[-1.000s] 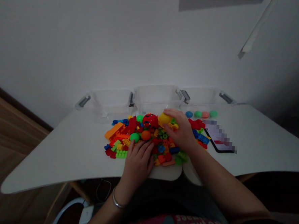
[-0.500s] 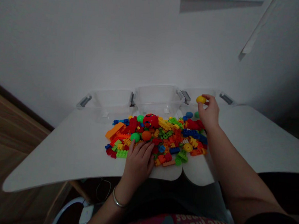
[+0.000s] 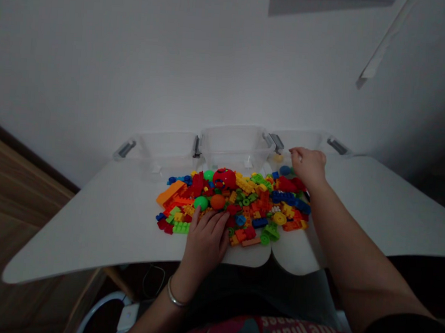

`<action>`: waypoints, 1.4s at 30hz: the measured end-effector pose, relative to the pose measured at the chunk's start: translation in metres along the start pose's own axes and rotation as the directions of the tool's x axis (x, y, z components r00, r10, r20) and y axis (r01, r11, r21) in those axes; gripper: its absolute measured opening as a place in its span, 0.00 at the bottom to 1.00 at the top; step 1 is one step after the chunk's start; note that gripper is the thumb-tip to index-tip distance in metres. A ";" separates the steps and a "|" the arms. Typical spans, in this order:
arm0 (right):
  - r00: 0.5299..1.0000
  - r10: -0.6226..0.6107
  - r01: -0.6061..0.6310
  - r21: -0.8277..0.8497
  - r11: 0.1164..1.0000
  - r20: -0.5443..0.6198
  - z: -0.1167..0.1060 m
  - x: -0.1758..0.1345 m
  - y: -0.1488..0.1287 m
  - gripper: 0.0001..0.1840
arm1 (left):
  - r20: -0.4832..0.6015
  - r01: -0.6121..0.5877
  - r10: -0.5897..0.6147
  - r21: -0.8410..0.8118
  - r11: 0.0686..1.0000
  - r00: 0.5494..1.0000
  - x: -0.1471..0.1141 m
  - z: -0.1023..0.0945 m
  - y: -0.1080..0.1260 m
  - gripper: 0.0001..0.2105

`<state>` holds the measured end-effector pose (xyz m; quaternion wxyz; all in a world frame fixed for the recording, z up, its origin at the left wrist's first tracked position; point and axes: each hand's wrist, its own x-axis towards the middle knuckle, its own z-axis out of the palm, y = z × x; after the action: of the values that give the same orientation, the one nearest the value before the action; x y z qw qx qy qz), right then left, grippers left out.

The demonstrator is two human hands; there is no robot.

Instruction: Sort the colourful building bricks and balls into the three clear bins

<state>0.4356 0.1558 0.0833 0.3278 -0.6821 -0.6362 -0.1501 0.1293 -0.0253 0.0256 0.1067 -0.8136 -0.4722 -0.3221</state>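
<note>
My left hand (image 3: 206, 235) lies flat on the front of a pile of plastic toy bricks (image 3: 255, 208), fingers stretched out. Just beyond its fingertips are a green ball (image 3: 201, 202) and an orange ball (image 3: 217, 202). My right hand (image 3: 309, 167) is over the front of the right clear bin (image 3: 303, 139), holding nothing that I can see, with its fingers loosely apart. Inside that bin, left of the hand, a yellow ball (image 3: 279, 158) shows through the plastic. A blue ball (image 3: 284, 170) and part of a green one sit below it. A red ball with holes (image 3: 224, 178) rests at the back of the pile.
A middle clear bin (image 3: 234, 137) and a left clear bin (image 3: 167, 145) stand beside the right one along the wall, with grey latches (image 3: 197, 147). The white table (image 3: 102, 214) has a notched front edge.
My right hand has let go of the yellow ball, which is now lower and farther left in the right bin. My left hand has stayed in place.
</note>
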 end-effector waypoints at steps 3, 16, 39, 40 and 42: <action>0.993 0.062 -0.031 0.272 0.962 -0.104 -0.005 0.000 -0.003 0.19 | 0.002 0.003 -0.003 0.005 1.000 1.000 0.000 -0.002 0.000 0.16; 0.821 -0.565 0.472 0.655 0.590 -0.083 -0.059 -0.071 -0.118 0.14 | -0.003 -0.002 0.002 -0.002 1.000 1.000 0.004 0.002 0.002 0.16; 0.649 -0.750 0.546 0.607 0.577 0.128 -0.036 -0.098 -0.141 0.15 | 0.005 -0.005 0.005 0.001 1.000 1.000 0.006 0.002 0.003 0.14; 0.681 -0.726 0.519 0.640 0.567 0.091 -0.039 -0.096 -0.137 0.16 | 0.006 -0.005 0.005 -0.001 1.000 1.000 0.006 0.002 0.003 0.14; 0.747 -0.665 0.478 0.694 0.539 0.002 -0.045 -0.090 -0.127 0.18 | 0.002 -0.001 0.001 -0.004 1.000 1.000 0.005 0.002 0.003 0.14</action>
<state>0.3094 0.0542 0.0934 0.3875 -0.2872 -0.8728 0.0752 0.1348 -0.0226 0.0278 0.1048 -0.8143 -0.4714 -0.3221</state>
